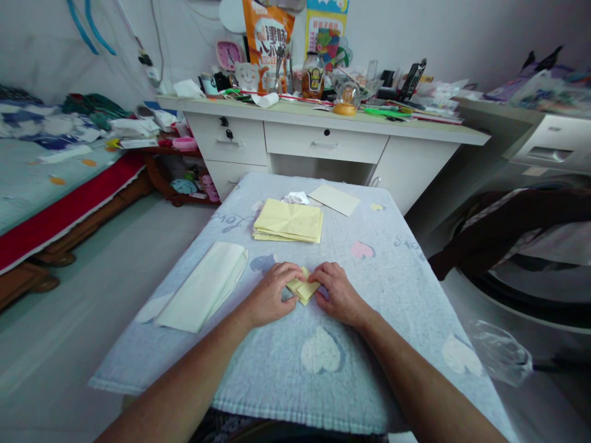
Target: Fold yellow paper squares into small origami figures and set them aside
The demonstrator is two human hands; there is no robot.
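Note:
Between my two hands a small folded yellow paper (303,289) lies low over the cloth-covered table. My left hand (273,294) grips its left side, thumb below and fingers curled above. On the right side, my right hand (338,293) pinches the paper with bent fingers and thumb. Farther up the table sits a stack of yellow paper sheets (290,221), with crease lines on the top one. Left of my left hand lies a folded pale green-white paper bundle (203,286).
A flat cream card (335,200) and a crumpled white wrapper (296,197) lie behind the stack. Beyond the table stands a white desk (323,143) crowded with jars and other items. A bed (60,178) is at the left, a washing machine (549,147) at the right.

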